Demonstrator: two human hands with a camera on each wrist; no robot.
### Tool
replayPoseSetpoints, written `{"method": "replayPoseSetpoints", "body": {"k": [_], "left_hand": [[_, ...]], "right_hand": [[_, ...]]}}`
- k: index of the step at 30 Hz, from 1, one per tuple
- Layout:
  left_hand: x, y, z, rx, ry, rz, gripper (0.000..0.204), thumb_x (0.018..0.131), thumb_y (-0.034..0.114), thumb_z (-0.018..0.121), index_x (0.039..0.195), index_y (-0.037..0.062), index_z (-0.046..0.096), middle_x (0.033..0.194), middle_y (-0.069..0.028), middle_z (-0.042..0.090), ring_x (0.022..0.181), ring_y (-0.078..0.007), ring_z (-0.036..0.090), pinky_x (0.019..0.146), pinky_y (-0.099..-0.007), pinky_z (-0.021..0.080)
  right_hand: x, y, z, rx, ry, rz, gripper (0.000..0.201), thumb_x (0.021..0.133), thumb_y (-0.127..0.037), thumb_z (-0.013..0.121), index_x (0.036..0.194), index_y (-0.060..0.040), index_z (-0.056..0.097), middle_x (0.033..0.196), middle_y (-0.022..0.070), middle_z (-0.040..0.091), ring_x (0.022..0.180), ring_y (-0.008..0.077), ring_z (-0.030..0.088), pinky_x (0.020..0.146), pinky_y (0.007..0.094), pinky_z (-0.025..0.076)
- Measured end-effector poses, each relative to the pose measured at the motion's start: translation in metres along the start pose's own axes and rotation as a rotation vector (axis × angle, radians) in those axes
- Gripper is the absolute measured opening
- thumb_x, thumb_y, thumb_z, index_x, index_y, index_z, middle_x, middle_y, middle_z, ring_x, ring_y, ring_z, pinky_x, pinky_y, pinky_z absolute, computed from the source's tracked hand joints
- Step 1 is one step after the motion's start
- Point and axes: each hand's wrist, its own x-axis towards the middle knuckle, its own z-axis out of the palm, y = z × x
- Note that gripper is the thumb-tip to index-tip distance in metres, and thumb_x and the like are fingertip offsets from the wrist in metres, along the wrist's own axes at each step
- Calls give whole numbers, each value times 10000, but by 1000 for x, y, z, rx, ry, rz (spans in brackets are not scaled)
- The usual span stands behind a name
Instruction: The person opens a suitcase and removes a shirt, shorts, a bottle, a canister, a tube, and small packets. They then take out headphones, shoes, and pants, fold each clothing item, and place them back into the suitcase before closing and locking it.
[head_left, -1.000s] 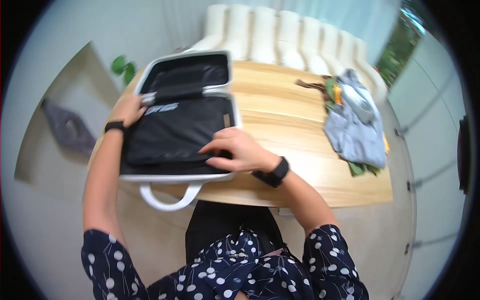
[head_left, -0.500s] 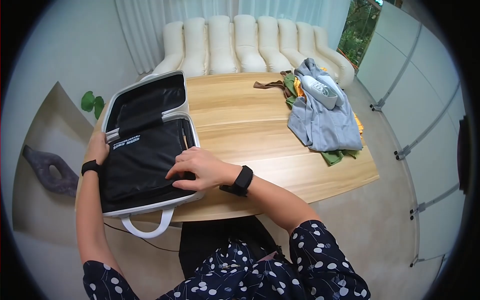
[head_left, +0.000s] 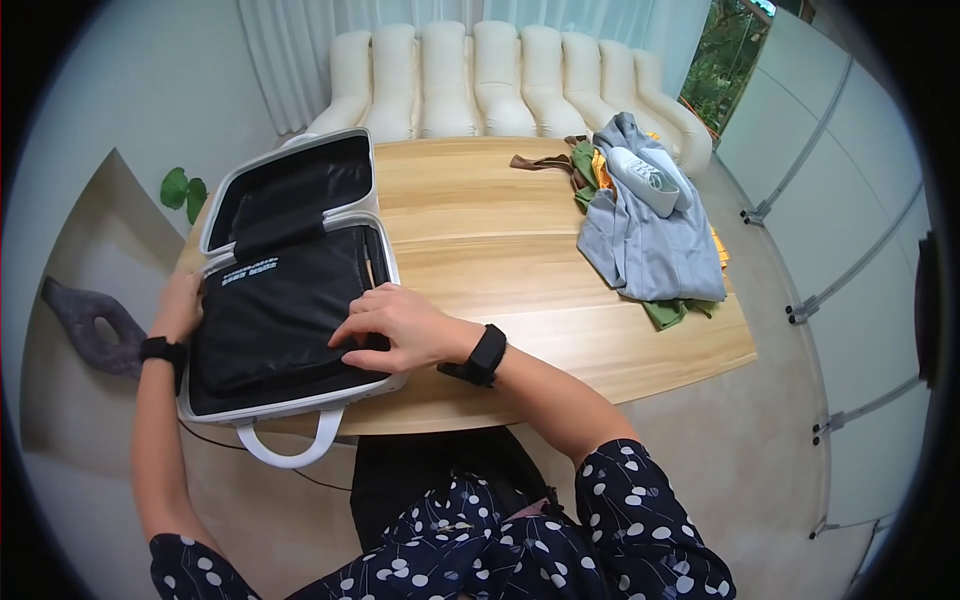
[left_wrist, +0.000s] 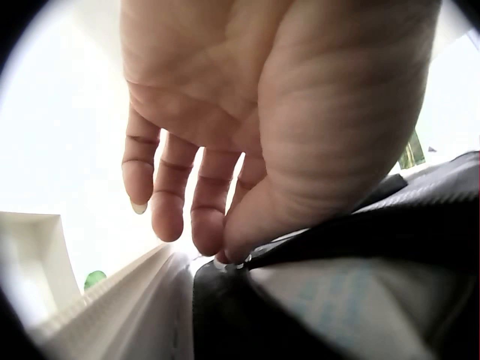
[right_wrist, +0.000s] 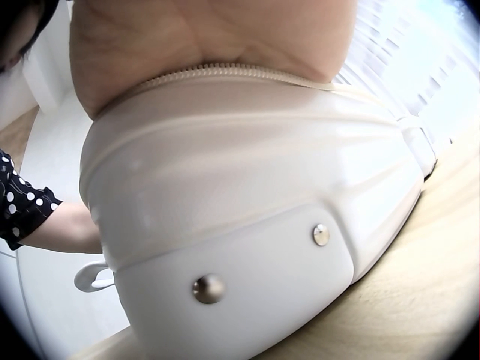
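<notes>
An open white suitcase [head_left: 300, 405] with black lining lies on the left end of a wooden table [head_left: 520, 260]. Its lid [head_left: 290, 185] stands tilted back. A black divider panel [head_left: 270, 320] covers the near half. My left hand [head_left: 180, 305] is at the case's left edge; in the left wrist view its thumb and forefinger [left_wrist: 225, 251] pinch a small zip pull at the divider's edge. My right hand [head_left: 355, 345] presses bent fingers on the divider near its right side. The right wrist view shows the palm [right_wrist: 210, 37] resting on the case's zipped rim [right_wrist: 247, 187].
A pile of clothes [head_left: 645, 240] with a white shoe [head_left: 645, 180] on top sits at the table's far right. A cream sofa [head_left: 480, 75] stands behind the table. A dark sculpture [head_left: 85, 325] and a green plant [head_left: 180, 190] are on the floor at left. The case's handle [head_left: 285, 450] overhangs the near edge.
My left hand has slid from near the hinge down along the case's left edge toward me. The right hand stays pressed on the divider. The head view has shifted.
</notes>
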Motion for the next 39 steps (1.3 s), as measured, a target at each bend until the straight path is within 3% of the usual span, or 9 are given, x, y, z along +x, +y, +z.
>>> {"method": "replayPoseSetpoints", "body": {"k": [3,15,17,20,25,28,29,34,39], "left_hand": [[-23,6,-25,-104,-37,44,29,707,-7,572,725,7,554,762,-190,569,770,-390,549,677,-462,431],[-105,70,-113,-416,-447,-256,65,726,43,612,763,6,573,739,-141,586,725,-313,565,667,-364,443],[-102,78,-112,-432,-486,-260,65,774,56,594,764,-5,573,725,-106,599,677,-222,570,620,-315,439],[-96,89,-85,-892,-488,-265,143,833,89,580,758,-34,578,693,-28,588,630,-49,511,544,-216,402],[-56,163,-82,-904,-507,-89,137,780,98,584,756,-33,620,596,-53,578,539,-91,513,507,-257,411],[-35,199,-80,-896,-454,9,180,751,126,578,695,-41,614,594,-148,582,543,-238,587,540,-340,453],[-30,205,-75,-849,-455,41,155,786,104,589,734,-41,610,582,-84,578,539,-127,546,524,-294,431],[3,223,-57,-871,-448,9,187,743,125,593,688,-52,613,581,-93,590,526,-134,562,528,-277,450],[26,224,-56,-1038,-624,-159,179,766,136,577,685,-18,617,595,-52,597,461,-92,523,434,-222,407]], "right_hand": [[1,1,0,3,-4,5,214,801,-291,648,934,-132,699,703,5,565,717,183,547,717,319,405],[0,3,4,-17,9,-13,227,798,-291,649,954,-132,692,858,31,601,853,210,563,777,324,402],[1,3,4,-12,20,-27,227,798,-291,649,951,-130,693,871,37,601,859,215,564,781,325,405],[1,2,2,15,26,-44,224,788,-276,662,944,-119,692,888,45,605,871,227,565,784,330,423],[1,-1,-2,109,39,3,261,774,-188,685,1011,-81,674,979,99,591,948,249,559,861,343,436],[0,3,2,208,265,27,337,796,-147,663,1119,-68,606,1041,125,538,990,258,521,890,342,409],[1,3,4,231,361,79,329,824,-130,634,1141,-60,583,1050,127,536,1015,247,516,905,345,401],[1,28,11,318,672,360,225,917,-135,530,1109,-21,557,1045,108,538,999,213,521,900,335,406],[-9,46,8,466,690,482,175,910,-164,558,998,-19,598,999,100,547,957,212,531,881,321,406]]}}
